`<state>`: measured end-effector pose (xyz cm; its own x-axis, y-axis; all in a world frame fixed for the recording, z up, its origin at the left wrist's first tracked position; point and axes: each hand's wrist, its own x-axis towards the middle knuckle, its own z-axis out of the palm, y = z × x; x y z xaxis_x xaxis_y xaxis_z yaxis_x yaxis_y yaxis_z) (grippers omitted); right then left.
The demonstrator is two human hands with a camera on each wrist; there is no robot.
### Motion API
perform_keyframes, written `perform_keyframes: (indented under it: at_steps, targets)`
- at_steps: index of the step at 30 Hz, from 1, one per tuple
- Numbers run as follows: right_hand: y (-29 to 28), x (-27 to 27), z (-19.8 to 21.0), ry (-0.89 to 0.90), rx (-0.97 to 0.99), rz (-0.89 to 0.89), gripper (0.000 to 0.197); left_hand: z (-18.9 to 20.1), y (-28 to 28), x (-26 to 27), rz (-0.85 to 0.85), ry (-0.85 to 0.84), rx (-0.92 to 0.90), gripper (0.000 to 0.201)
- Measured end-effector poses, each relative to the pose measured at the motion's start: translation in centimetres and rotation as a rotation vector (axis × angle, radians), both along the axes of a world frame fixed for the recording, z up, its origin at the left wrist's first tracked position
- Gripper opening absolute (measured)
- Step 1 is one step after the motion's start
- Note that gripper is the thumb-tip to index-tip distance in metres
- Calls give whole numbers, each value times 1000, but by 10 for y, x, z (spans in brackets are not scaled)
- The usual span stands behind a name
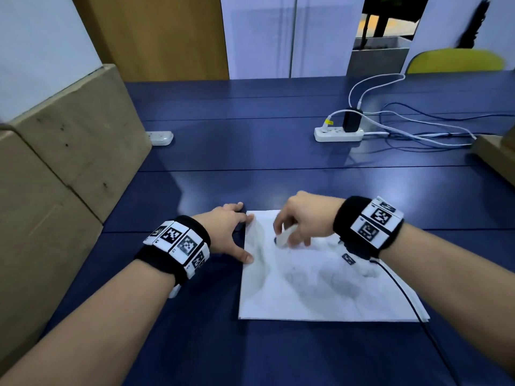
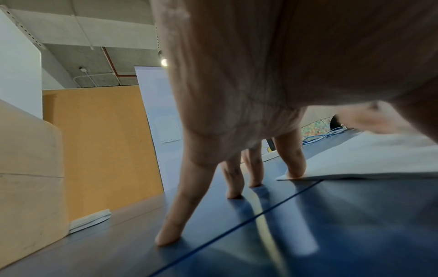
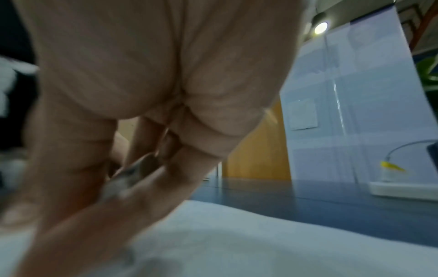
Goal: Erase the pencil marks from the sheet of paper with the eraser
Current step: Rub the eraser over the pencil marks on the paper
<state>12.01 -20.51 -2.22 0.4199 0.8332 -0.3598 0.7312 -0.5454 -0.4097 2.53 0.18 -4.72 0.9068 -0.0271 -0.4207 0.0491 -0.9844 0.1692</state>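
**Eraser pressed to a smudged sheet on a blue tabletop**

A dark blue tabletop (image 1: 278, 151) fills the scene, with cardboard boxes (image 1: 55, 168) beyond the left hand's outer side and a white power strip (image 1: 338, 134) with cables well ahead of the right hand.

The sheet of paper (image 1: 320, 291) lies flat under and just behind the right hand. It is white, clouded with grey pencil smudges across its middle and along the edge next to the left hand, where a darker grey streak runs.

The left hand (image 1: 227, 232) is spread with straight fingers: the index fingertip and thumb press the sheet's near-side edge, while the other fingertips (image 2: 233, 193) stand on the bare tabletop.

The right hand (image 1: 302, 218) is curled downward, pinching a white eraser (image 1: 282, 237) between thumb and fingers, its lower end touching the paper near the sheet's far part. The right wrist view is blurred; the eraser (image 3: 123, 181) shows grey-soiled between the fingers.
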Motion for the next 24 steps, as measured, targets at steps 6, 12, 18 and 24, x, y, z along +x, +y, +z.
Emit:
perform_keyframes:
  at_steps: [6, 12, 18, 24]
  targets:
    - [7, 7, 1, -70, 15, -35, 11, 0, 0, 1, -1, 11, 13, 110]
    - [1, 5, 2, -93, 17, -57, 13, 1, 0, 1, 2, 16, 18, 110]
    - [5, 6, 4, -65, -22, -35, 16, 5, -6, 0, -70, -43, 125, 97]
    - [1, 10, 3, -86, 44, -113, 15, 13, -11, 2, -167, -77, 256, 86]
